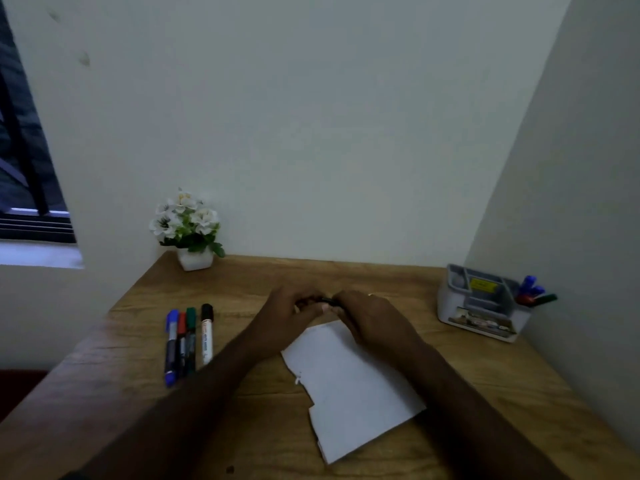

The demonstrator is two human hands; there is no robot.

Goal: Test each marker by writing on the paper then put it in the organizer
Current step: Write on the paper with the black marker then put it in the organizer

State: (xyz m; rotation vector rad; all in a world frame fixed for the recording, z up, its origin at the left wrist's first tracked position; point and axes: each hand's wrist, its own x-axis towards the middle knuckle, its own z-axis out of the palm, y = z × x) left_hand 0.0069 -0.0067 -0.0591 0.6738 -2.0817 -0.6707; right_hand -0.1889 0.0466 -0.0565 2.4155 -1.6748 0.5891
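Both hands meet just beyond the far edge of the white paper (349, 382). My left hand (287, 313) and my right hand (370, 317) together grip a dark marker (327, 300), of which only a short black piece shows between the fingers. Whether its cap is on or off is hidden. Several markers lie side by side at the left of the table: a blue one (170, 344), a red one (181, 341), a green one (190, 337) and a white one with a black cap (206, 332). The grey organizer (481, 303) stands at the far right with several markers (533, 294) in its right compartment.
A small white pot of white flowers (190, 230) stands at the table's far left corner. Walls close in behind and to the right of the wooden table (242, 278). A window is at the left.
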